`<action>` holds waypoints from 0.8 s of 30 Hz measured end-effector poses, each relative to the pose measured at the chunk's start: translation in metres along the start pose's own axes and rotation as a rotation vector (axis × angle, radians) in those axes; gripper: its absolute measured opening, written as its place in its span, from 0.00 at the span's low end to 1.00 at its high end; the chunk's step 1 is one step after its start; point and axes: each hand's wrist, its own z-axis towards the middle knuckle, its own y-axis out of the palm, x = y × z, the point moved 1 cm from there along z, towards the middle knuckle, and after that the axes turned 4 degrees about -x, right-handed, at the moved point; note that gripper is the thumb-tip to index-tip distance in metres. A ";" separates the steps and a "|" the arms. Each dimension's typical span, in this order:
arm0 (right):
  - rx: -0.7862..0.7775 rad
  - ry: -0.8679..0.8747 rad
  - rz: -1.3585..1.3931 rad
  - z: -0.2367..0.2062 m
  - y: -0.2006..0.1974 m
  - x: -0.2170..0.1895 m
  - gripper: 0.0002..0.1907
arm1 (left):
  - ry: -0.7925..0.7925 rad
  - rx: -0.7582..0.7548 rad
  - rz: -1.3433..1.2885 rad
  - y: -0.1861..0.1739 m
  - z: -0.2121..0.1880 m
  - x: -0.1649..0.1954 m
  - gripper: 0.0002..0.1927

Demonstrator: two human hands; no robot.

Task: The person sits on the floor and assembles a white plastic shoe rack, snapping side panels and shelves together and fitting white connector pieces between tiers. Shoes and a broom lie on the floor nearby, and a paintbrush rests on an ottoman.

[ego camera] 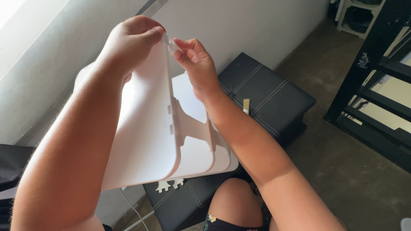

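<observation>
Both hands up at the top edge of the white panel, held over the black ottoman: left hand clamps the edge, right hand pinches a small clip. Looks like clip-fitting; next needs alignment with the edge

The white panel looks like smooth matt plastic (slightly translucent), the black ottoman like stitched, faintly glossy leather.
</observation>
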 end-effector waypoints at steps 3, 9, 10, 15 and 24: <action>0.002 -0.004 -0.017 0.000 -0.001 0.000 0.06 | 0.067 -0.005 0.000 0.003 0.005 -0.005 0.14; -0.003 -0.034 -0.007 -0.001 -0.002 -0.001 0.06 | 0.015 0.001 0.007 0.003 0.008 -0.007 0.14; -0.005 -0.032 -0.003 -0.001 -0.001 -0.001 0.06 | 0.007 0.000 -0.004 0.003 0.008 -0.007 0.14; 0.008 -0.033 -0.016 -0.001 -0.001 0.000 0.06 | 0.038 -0.020 -0.017 0.005 0.007 -0.006 0.13; -0.045 -0.066 -0.018 -0.004 0.003 0.003 0.07 | 0.028 -0.042 0.071 0.007 0.011 -0.006 0.12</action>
